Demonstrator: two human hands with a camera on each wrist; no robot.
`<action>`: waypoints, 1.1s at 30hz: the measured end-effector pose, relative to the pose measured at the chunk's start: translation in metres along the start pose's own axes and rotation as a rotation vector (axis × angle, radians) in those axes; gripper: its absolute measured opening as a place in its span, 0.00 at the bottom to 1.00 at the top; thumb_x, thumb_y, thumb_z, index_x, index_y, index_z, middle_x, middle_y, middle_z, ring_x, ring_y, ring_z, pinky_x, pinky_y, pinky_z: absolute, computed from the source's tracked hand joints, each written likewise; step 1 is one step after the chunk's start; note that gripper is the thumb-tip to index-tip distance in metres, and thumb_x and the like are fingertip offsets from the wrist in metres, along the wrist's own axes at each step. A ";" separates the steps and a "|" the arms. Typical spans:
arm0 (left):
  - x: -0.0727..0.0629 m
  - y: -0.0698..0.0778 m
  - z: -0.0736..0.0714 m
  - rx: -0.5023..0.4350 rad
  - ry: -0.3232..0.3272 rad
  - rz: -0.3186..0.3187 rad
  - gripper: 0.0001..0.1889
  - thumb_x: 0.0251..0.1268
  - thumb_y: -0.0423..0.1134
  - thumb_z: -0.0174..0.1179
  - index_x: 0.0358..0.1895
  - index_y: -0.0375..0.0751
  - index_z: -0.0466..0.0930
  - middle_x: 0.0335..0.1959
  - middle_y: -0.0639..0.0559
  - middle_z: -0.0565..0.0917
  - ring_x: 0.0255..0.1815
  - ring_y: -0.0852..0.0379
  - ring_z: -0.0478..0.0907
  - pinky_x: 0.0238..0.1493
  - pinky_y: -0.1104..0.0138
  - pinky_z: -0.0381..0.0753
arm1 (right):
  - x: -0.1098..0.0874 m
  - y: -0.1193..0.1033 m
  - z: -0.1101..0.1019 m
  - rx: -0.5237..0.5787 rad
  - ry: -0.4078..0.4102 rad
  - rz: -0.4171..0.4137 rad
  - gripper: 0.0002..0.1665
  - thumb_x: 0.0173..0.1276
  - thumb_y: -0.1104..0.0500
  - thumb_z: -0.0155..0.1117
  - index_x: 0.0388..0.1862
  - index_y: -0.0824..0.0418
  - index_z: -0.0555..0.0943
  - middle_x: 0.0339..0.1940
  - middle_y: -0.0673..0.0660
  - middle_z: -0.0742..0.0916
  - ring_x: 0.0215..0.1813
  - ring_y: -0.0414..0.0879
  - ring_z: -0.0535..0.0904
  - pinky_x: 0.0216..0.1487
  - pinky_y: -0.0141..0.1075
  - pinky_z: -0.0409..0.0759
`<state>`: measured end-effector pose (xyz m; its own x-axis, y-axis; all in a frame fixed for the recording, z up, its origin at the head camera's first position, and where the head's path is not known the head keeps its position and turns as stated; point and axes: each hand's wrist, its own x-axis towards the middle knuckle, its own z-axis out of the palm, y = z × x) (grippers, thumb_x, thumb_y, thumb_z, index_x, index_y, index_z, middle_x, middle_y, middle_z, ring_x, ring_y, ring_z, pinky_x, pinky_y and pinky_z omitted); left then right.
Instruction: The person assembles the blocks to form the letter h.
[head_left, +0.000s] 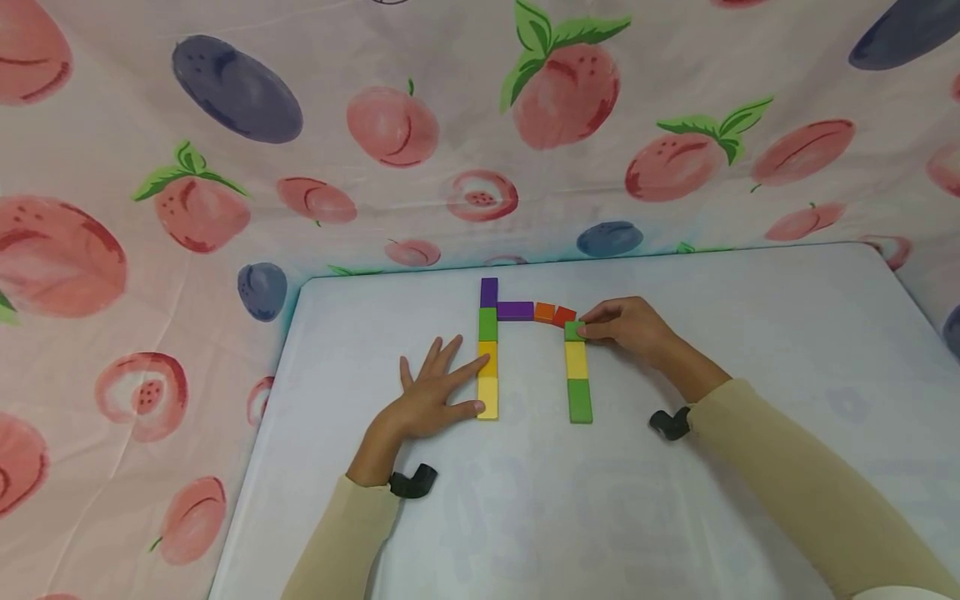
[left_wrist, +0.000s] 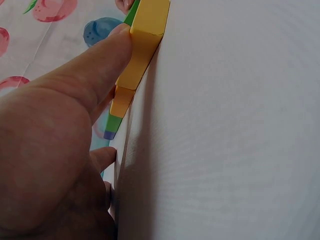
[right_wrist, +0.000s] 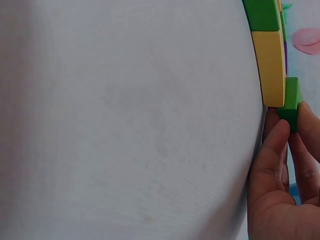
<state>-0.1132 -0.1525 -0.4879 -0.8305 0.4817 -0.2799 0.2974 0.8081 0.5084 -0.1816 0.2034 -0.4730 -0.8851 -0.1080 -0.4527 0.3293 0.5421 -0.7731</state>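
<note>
My right hand (head_left: 630, 329) pinches a small green block (head_left: 572, 332) between thumb and fingers, at the top of the right column. Below it lie a yellow block (head_left: 576, 361) and a longer green block (head_left: 580, 402). With fingers spread, my left hand (head_left: 420, 404) touches the left column: the thumb is at the pale yellow block (head_left: 488, 402), the index finger on the deeper yellow block (head_left: 491, 350). A green block (head_left: 488, 325) and a purple block (head_left: 489, 293) continue that column upward. Between the columns run a purple block (head_left: 515, 312), an orange block (head_left: 544, 312) and a red-orange block (head_left: 564, 317).
The blocks lie on a white tabletop (head_left: 480, 517). Behind it and at its left hangs a fruit-patterned cloth (head_left: 450, 58). Each wrist has a small black device, one at the left sleeve (head_left: 414, 481) and one at the right sleeve (head_left: 670, 423).
</note>
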 end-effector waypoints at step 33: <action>0.002 -0.003 0.003 -0.002 0.000 -0.007 0.38 0.68 0.67 0.57 0.80 0.76 0.54 0.87 0.55 0.36 0.86 0.45 0.23 0.70 0.28 0.14 | 0.000 -0.010 0.003 -0.083 -0.007 0.066 0.21 0.64 0.50 0.76 0.52 0.58 0.87 0.44 0.58 0.89 0.39 0.49 0.84 0.41 0.32 0.83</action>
<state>-0.1144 -0.1532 -0.4919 -0.8325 0.4761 -0.2835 0.2906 0.8108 0.5081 -0.1835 0.1955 -0.4666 -0.8600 -0.0751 -0.5048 0.3582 0.6157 -0.7019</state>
